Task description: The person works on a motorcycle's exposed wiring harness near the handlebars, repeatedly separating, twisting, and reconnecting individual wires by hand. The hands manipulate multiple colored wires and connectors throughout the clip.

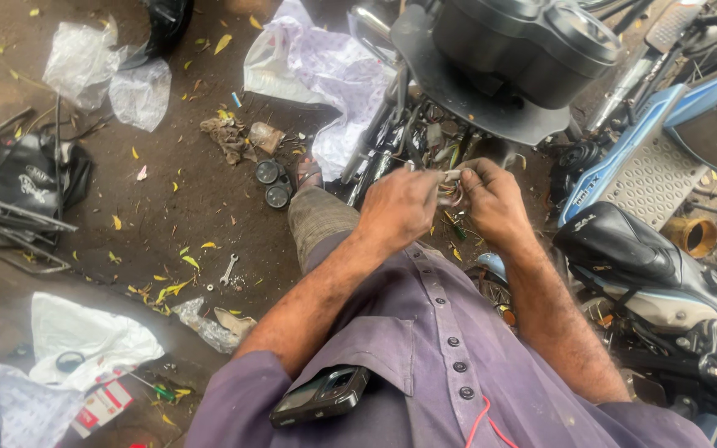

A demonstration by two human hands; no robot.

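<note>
Both hands meet just below the black round motorcycle instrument cluster (533, 46): the left hand (400, 207) and the right hand (495, 203) are closed, fingertips pinching a small bundle of thin coloured wires (451, 187) held between them, close against the bike's front. Well to the left of the left hand, a small silver open-ended spanner (228, 269) lies on the dirt ground (184, 191). Two round black caps (273, 182) sit nearer that hand, beside a sandalled foot (309, 172).
</note>
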